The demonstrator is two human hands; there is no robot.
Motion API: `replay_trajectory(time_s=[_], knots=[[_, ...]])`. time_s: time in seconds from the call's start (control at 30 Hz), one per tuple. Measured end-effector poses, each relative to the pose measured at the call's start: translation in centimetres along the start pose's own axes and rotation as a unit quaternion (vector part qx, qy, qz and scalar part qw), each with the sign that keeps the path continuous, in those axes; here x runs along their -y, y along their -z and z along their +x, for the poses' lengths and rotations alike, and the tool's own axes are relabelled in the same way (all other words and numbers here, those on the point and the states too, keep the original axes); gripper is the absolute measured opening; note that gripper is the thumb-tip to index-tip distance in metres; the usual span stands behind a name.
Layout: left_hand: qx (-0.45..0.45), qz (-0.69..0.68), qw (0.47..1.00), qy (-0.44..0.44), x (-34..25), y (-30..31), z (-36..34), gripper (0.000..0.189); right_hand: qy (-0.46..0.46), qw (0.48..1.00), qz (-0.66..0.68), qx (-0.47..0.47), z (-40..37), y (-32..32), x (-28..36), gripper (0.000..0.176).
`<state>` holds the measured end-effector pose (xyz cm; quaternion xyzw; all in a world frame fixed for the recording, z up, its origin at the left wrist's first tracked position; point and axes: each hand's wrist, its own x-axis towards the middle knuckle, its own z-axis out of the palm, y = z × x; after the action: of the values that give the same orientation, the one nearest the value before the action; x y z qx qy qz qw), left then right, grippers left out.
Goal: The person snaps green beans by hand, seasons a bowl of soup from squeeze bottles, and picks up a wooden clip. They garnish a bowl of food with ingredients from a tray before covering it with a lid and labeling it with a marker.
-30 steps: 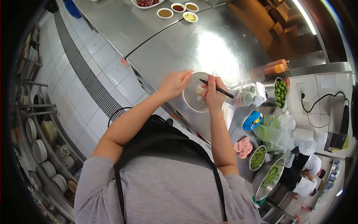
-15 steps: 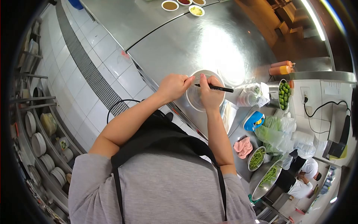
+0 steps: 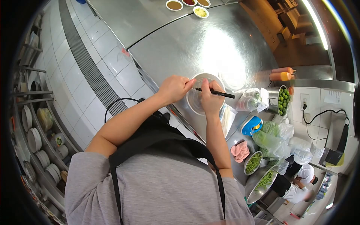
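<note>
A round, clear plastic container with a pale rim (image 3: pixel 195 107) stands on the steel counter in front of me. My left hand (image 3: pixel 173 89) is closed at its left edge, thumb toward the middle; its fingers seem to pinch the rim. Across the container, my right hand (image 3: pixel 212 98) grips a black marker pen (image 3: pixel 224 93), whose tip points left toward my left thumb. What the tip touches is hard to make out. Just right of the container lie white plastic bags (image 3: pixel 226 119).
Small sauce bowls (image 3: pixel 201 12) sit at the far side of the steel counter (image 3: pixel 165 48). To the right are squeeze bottles (image 3: pixel 281 76), a container of limes (image 3: pixel 283 100), a pink cloth (image 3: pixel 240 151) and bowls of green beans (image 3: pixel 265 181). Two people (image 3: pixel 300 185) are farther off.
The view has shifted slightly, so the counter things appear a little lower. Both hands keep nearly the same pose, the marker still in my right hand.
</note>
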<state>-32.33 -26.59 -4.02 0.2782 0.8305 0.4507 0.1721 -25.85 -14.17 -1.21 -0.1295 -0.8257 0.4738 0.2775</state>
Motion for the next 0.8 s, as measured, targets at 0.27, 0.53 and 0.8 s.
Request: replay_trajectory(time_s=[0.27, 0.53, 0.8], knots=[[0.003, -0.003, 1.0, 0.001, -0.1, 0.1, 0.0, 0.043, -0.05, 0.998, 0.026, -0.012, -0.1, -0.1, -0.6, 0.03], [-0.004, 0.001, 1.0, -0.006, 0.0, 0.1, -0.2, 0.045, -0.042, 0.999, 0.027, -0.006, -0.2, 0.1, -0.7, 0.03], [-0.011, -0.021, 1.0, -0.004, -0.1, 0.1, -0.2, 0.048, -0.037, 0.999, 0.002, 0.006, -0.3, 0.2, -0.9, 0.029]])
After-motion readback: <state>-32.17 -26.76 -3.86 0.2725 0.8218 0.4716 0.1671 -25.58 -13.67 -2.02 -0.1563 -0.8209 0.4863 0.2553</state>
